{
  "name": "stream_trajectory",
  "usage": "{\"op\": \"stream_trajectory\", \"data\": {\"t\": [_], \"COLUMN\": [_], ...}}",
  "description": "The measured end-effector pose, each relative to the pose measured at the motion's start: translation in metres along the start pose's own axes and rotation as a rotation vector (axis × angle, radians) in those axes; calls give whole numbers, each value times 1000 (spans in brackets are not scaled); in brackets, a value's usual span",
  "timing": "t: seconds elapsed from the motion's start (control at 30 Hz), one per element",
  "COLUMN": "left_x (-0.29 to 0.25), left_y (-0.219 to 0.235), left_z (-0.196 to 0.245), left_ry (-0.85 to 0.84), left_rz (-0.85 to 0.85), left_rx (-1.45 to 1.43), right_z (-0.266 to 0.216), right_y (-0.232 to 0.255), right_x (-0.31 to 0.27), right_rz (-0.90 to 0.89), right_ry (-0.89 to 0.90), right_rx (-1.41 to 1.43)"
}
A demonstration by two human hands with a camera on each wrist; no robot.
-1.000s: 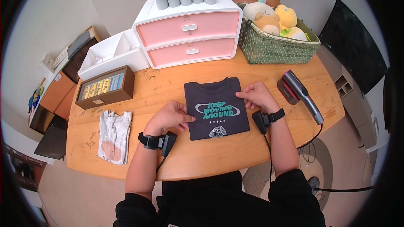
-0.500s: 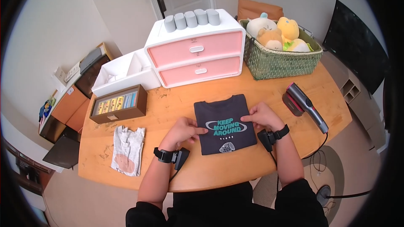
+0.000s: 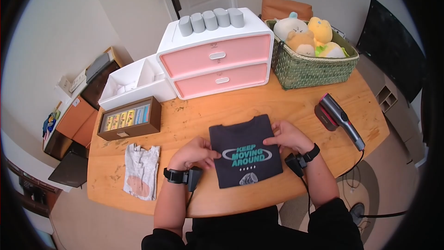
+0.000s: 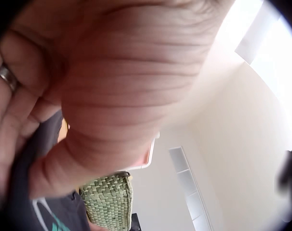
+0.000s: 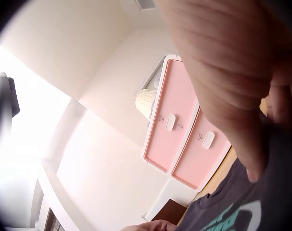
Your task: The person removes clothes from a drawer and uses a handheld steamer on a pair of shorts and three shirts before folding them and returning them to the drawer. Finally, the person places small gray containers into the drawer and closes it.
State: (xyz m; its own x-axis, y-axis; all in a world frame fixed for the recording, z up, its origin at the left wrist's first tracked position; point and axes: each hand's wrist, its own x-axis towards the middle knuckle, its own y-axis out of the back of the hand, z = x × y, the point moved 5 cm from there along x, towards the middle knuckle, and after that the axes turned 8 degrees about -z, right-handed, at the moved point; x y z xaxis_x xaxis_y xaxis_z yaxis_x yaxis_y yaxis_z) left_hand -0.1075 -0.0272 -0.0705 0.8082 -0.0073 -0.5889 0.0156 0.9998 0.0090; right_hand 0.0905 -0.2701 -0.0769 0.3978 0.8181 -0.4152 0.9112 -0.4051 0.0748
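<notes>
Item: folded dark T-shirt, bench centre. Left hand pinches its 9 o'clock edge; right hand pinches its 3 o'clock edge. Step, judged: squaring the fold. Next likely needs lifting both edges evenly.

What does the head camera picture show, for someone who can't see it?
Two hands, left hand and right hand, hold the sides of a folded dark T-shirt on a wooden table. Behind stand pink drawers and a basket of plush toys.
</notes>
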Motion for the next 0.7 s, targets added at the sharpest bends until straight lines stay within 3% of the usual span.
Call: {"op": "stream_trajectory", "data": {"t": [0.1,0.13,0.2,0.23,0.33,0.4,0.5,0.6,0.7], "left_x": [-13,-17,-25,-28,-28,-28,-18,-14,-14], "left_y": [8,11,21,28,41,44,43,42,43], "left_z": [-5,-7,-4,-4,2,6,1,-2,-2], "left_ry": [67,100,131,144,103,53,-23,-25,-23], "left_rz": [-173,-233,-131,-55,164,308,348,318,296], "left_rx": [173,245,206,158,94,68,68,75,67], "right_z": [-4,-4,-9,-18,-37,-62,-98,-96,-96], "right_y": [-14,-17,-19,-13,19,22,6,4,-6], "right_x": [-9,-10,-11,-11,20,54,116,188,219], "right_rz": [-226,-228,-229,-119,140,177,80,96,96], "right_ry": [-86,-130,-216,-275,-12,81,-46,-50,14], "right_rx": [-148,-173,-227,-341,-506,-317,39,333,466]}}
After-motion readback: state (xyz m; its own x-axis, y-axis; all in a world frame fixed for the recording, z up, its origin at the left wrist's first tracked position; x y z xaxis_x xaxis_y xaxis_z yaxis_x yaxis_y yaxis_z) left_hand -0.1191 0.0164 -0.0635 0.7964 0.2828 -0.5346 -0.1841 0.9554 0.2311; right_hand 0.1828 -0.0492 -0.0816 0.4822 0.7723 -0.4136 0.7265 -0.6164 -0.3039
